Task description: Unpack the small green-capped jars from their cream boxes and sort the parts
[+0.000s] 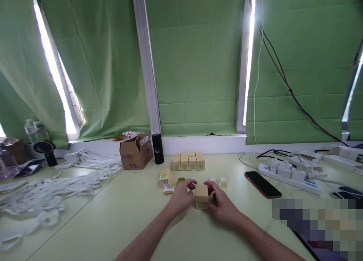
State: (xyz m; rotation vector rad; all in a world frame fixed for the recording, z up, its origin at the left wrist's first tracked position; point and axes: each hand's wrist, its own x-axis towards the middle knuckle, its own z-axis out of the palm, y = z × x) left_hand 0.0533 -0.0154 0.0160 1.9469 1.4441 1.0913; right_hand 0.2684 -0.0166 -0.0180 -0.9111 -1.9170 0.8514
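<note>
Kraft box [201, 193]: upright on the tabletop [187, 238], just below frame center, between the two hands; top looks closed. Left hand [181, 196]: thumb and index apart, index by the box's upper left corner. Right hand [222, 205]: at the box's right side, thumb near the lower front edge; can't tell if it's clamped or only touching.

Status, my read: row of four boxes [188, 161] behind, side by side, all look shut, so likely done. Middle one looks close to done. Open box [166, 176] at left lies tilted, flap out, so not closed up. Clear round item with yellow center [223, 182] and a green item [180, 180] sit loose behind the hands. Contents of the shut boxes not visible.

Labels: green label panels on the kraft boxes, text too small to read. Carton [133, 155], left of center: purple print plus a white sticker, neither legible. Black cylinder [158, 149] beside it: pale marking, unreadable.
</note>
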